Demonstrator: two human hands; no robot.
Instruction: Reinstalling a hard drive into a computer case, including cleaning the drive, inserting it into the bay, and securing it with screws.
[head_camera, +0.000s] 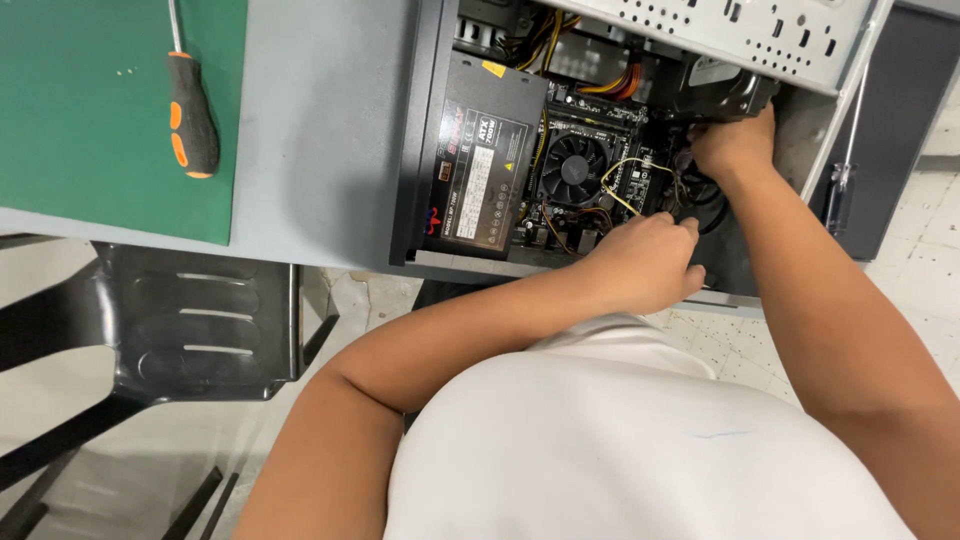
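An open desktop computer case (418, 140) lies on its side on a grey table (320, 130). Inside I see a black power supply (485, 165), a round black cooler fan (574, 167) on the motherboard, and yellow and black wires (625, 175). My left hand (645, 260) reaches into the case near its front edge, fingers curled down among the cables. My right hand (735, 140) is deeper in, fingers closed around a black part (725, 95) under the perforated metal drive cage (740, 30). The fingertips of both hands are hidden.
A screwdriver (190, 110) with a black and orange handle lies on a green mat (100, 120) at the table's left. A second, clear-handled screwdriver (838, 190) rests at the case's right. A black chair (190, 320) stands below the table edge.
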